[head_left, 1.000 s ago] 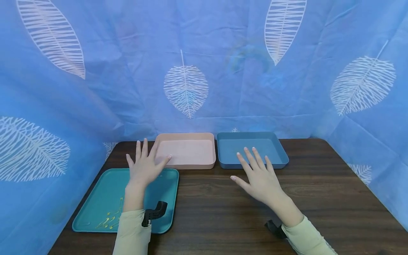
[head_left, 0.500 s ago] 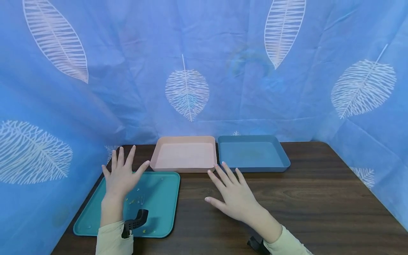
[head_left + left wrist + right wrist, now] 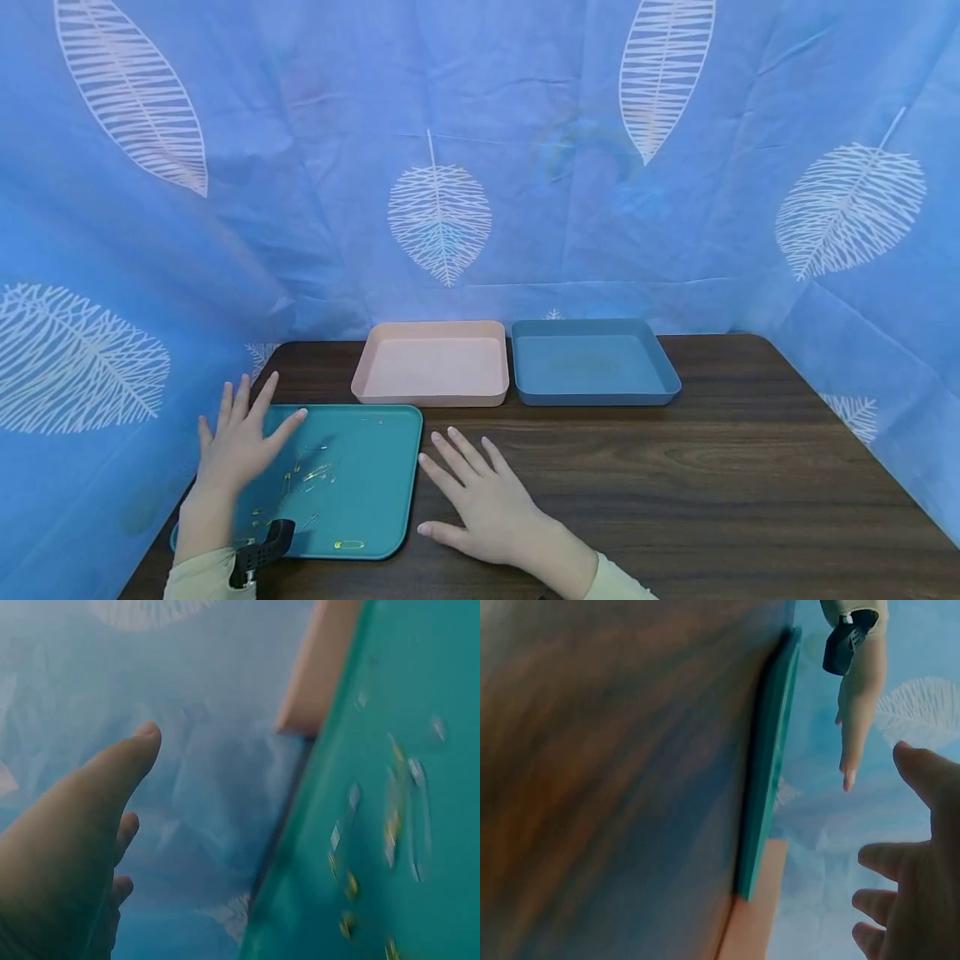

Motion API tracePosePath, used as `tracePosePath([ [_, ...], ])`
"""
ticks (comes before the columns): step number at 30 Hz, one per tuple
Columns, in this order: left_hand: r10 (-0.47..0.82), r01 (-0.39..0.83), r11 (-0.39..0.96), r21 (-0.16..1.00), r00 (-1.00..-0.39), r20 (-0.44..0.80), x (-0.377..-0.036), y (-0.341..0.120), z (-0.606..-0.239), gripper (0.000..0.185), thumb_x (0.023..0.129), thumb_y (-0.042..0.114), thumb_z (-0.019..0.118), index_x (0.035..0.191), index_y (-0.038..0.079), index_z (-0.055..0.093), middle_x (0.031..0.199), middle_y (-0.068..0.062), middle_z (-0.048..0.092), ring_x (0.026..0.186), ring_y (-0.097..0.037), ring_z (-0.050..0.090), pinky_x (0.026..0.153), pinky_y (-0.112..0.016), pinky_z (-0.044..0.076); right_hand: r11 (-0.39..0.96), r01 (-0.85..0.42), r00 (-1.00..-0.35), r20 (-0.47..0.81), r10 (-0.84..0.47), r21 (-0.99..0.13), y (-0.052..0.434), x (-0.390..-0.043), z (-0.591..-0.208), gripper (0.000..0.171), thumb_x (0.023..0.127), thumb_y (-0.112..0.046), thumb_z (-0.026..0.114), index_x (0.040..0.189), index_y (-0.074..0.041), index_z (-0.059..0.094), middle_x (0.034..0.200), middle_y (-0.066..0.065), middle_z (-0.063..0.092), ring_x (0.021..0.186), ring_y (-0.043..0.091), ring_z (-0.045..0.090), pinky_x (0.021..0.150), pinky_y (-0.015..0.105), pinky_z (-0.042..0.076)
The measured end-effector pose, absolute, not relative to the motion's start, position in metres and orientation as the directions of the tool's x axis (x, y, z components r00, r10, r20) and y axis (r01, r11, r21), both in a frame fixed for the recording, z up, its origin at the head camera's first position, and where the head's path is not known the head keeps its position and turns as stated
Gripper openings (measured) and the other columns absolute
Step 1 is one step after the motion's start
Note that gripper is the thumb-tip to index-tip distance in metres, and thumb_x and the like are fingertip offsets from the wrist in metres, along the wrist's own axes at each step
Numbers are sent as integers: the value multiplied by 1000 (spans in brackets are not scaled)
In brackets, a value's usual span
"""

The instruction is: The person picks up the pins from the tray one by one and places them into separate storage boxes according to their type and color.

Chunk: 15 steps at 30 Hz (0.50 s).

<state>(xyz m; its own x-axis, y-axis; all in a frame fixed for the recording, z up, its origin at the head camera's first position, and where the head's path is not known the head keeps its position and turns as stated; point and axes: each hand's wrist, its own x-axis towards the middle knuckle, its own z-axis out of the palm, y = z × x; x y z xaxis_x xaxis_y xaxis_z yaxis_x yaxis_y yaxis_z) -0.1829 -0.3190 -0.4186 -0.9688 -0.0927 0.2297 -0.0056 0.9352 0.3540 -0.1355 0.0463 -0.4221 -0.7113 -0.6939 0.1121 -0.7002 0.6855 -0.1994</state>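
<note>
Left hand (image 3: 236, 446) flat, fingers spread, over smooth teal tray (image 3: 375, 500) left edge; right hand (image 3: 487, 508) splayed, empty, beside tray's right edge.

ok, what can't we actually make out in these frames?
- Safety pins on the teal tray: too small in the head view, motion-blurred in the left wrist view; no count possible.
- Left hand: whether it touches the tray or hovers is unclear; its forearm covers part of the tray.
- Right hand: contact with the table can't be told; in the right wrist view the frame edge cuts off all but its fingertips.
- Pink tray and blue tray: near walls hide the front strip of each floor.
</note>
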Motion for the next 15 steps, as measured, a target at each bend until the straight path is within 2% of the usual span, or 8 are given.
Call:
tracePosePath([
  [8,-65,-41,941,336,-996,59,-182,-343,-434,90,92,66,46,158,23,1,159,-33,-1,145,-54,-11,96,-84,-5,599,-749,-616,-35,-787,-285,25,-134,-433,73,97,-67,29,157,-27,19,166,0,6,154,22,6,117,61,19],
  [15,-53,-101,931,350,-988,-142,-183,-357,-444,98,90,71,45,158,14,3,155,-38,-5,141,-59,-12,92,-86,-7,602,-729,-580,-173,-796,-327,12,-133,-434,72,96,-68,30,156,-31,19,166,-2,9,154,16,6,117,58,21],
])
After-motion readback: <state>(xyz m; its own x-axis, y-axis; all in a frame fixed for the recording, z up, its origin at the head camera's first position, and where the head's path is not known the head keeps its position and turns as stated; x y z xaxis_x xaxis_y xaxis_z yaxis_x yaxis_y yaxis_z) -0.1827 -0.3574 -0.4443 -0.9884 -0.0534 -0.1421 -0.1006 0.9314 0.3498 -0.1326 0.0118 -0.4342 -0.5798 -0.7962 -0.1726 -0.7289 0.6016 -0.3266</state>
